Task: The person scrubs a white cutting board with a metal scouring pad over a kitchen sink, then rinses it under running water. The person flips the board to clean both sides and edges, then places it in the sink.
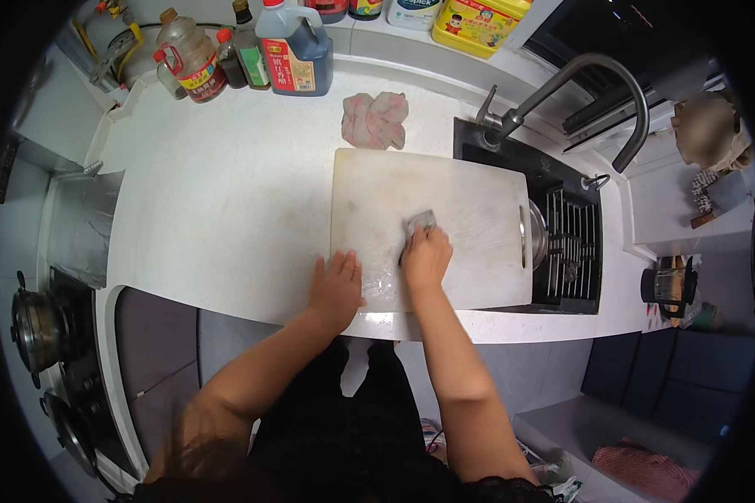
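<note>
Scrubbing with a grey scouring pad [420, 223] clamped in the right hand [426, 256], the wet white rectangular plastic cutting board [470, 210] could slide off the white worktop [226, 201] toward the black sink [572, 239] if the flat, open left hand [335, 285] slips.

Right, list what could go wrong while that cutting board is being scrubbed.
1. The cutting board lies partly over the sink and looks wet; only the left hand steadies its near corner, so a hard push could slide it toward the basin.
2. The right hand presses a small grey scrubbing pad; on a slick surface it may slip off.
3. Water could run off the counter edge onto the person's clothes.
</note>
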Available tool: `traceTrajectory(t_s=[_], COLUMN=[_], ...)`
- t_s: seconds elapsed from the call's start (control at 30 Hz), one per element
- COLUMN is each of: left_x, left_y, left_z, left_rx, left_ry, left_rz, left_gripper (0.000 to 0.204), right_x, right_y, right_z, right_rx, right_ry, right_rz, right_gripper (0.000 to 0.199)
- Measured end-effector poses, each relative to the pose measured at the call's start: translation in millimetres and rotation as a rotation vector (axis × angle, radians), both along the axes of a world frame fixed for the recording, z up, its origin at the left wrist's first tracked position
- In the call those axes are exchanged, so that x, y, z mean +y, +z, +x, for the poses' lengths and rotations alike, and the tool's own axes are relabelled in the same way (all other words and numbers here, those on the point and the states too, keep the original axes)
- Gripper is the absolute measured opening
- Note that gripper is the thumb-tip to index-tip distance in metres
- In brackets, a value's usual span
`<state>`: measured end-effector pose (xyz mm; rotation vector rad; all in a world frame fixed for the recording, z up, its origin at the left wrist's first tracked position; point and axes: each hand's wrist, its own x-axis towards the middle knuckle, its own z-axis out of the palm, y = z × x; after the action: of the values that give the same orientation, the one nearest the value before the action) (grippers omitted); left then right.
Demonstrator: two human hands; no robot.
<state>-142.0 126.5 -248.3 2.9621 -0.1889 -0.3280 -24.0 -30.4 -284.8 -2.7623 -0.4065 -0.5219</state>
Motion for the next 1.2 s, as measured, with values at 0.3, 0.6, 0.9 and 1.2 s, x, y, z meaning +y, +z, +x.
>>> traceTrajectory(t_s=[0.3, 0.6, 0.9, 1.2], left_x=[2.7, 3.4, 0.9, -5.2], left_y=[-2.8, -7.3, 2.0, 1.0], left_z=[-0.3, 1.2, 4.9, 8.2], left_rx=[-0.017, 0.013, 0.057, 0.070], left_ry=[-0.003, -0.006, 0.013, 0.074], left_rz=[0.000, 0.044, 0.057, 0.023], left_gripper=[0.071, 0.071, 0.073, 0.069], right_x=[3.5, -7.8, -48.4, -14.8], right_y=[-1.9, 8.6, 17.8, 10.6], right_z=[-18.1, -69.3, -0.7, 8.7], right_rx=[0.024, 0.114, 0.123, 0.121], right_ry=[-0.008, 0.068, 0.393, 0.646], right_rz=[0.023, 0.017, 0.032, 0.108], right_gripper=[0.019, 0.022, 0.030, 0.015])
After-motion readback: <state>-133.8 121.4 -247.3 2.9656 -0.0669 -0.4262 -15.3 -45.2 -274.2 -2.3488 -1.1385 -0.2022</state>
